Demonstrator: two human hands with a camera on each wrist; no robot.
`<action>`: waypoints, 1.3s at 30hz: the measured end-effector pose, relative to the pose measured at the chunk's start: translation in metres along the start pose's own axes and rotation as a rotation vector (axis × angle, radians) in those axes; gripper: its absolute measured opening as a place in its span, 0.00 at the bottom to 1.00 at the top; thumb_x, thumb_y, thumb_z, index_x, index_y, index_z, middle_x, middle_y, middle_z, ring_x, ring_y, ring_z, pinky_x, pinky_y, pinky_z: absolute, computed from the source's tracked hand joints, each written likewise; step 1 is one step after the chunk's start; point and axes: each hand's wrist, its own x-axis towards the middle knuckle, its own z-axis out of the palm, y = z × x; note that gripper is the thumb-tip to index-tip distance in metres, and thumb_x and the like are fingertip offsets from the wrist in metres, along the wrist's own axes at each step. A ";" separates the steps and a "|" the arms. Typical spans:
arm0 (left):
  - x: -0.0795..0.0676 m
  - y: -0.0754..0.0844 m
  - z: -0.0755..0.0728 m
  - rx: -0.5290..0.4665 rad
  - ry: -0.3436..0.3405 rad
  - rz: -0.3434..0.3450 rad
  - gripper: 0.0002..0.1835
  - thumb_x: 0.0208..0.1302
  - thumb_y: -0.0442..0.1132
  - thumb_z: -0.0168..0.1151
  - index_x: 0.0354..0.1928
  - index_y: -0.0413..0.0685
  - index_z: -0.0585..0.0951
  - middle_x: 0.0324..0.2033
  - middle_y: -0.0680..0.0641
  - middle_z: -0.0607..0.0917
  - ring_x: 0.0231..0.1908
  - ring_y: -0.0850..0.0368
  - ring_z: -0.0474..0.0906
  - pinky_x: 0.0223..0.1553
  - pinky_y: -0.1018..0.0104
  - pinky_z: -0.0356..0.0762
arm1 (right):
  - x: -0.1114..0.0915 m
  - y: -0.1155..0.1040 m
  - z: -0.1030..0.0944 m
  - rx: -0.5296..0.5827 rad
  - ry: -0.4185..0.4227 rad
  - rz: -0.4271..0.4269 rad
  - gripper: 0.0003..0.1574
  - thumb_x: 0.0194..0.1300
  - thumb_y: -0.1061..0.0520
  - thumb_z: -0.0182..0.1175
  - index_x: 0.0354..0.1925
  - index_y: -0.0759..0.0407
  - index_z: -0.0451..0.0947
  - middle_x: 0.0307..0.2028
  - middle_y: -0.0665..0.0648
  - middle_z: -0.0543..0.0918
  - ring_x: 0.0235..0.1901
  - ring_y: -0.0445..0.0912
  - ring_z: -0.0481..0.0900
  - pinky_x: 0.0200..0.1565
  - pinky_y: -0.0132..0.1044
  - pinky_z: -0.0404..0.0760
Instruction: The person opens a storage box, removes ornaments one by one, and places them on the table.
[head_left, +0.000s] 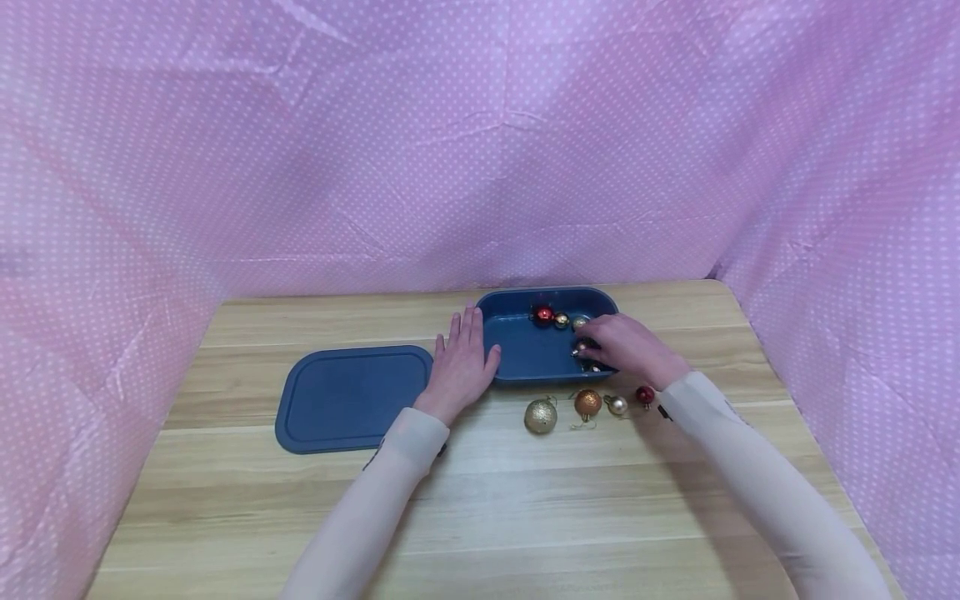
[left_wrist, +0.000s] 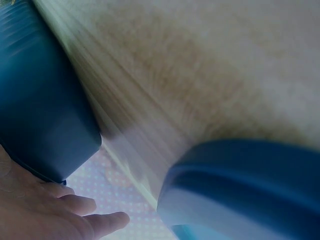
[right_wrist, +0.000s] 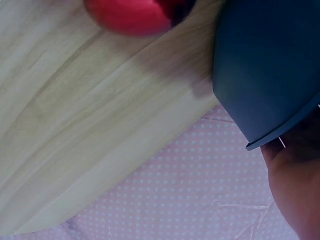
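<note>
Both hands, in pale sleeves, are at the blue box. The left hand lies against its left end, fingers straight, thumb held apart at the rim, with nothing in its grip. The right hand reaches over the right end, fingers bent down to a small shiny ornament inside; I cannot tell whether it grips that ornament or only touches it, as the box wall hides the fingertips in the right wrist view.

Nearest on the wooden table, 4 ornaments stretch in a loose row before the box: a large glittery gold ball, a copper ball, a small pearly ball and a dark red ball at the right. Left of the left hand lies the flat blue lid, apart from the box.

Deeper in the box, toward its back wall, a shiny red ball sits beside a smaller gold ball. Behind the table hangs pink cloth with white dots.
</note>
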 end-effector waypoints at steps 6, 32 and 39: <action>0.000 0.000 0.000 0.004 -0.003 0.000 0.41 0.81 0.55 0.45 0.83 0.42 0.43 0.83 0.41 0.45 0.81 0.43 0.40 0.75 0.34 0.47 | 0.001 0.001 0.000 -0.012 -0.014 -0.009 0.11 0.64 0.61 0.73 0.45 0.63 0.88 0.41 0.59 0.90 0.43 0.54 0.88 0.50 0.53 0.84; 0.001 0.000 0.001 0.006 0.001 -0.003 0.41 0.81 0.54 0.45 0.83 0.41 0.44 0.83 0.42 0.45 0.81 0.42 0.41 0.74 0.34 0.48 | -0.020 -0.014 -0.007 0.120 0.255 0.053 0.16 0.67 0.60 0.71 0.50 0.66 0.86 0.48 0.63 0.89 0.51 0.60 0.86 0.56 0.56 0.81; 0.001 -0.001 0.001 0.006 -0.001 -0.001 0.41 0.81 0.54 0.45 0.83 0.41 0.44 0.83 0.42 0.44 0.81 0.42 0.41 0.75 0.34 0.48 | -0.032 -0.021 -0.012 0.154 0.370 0.064 0.15 0.64 0.62 0.72 0.49 0.64 0.87 0.47 0.62 0.89 0.50 0.60 0.86 0.55 0.58 0.80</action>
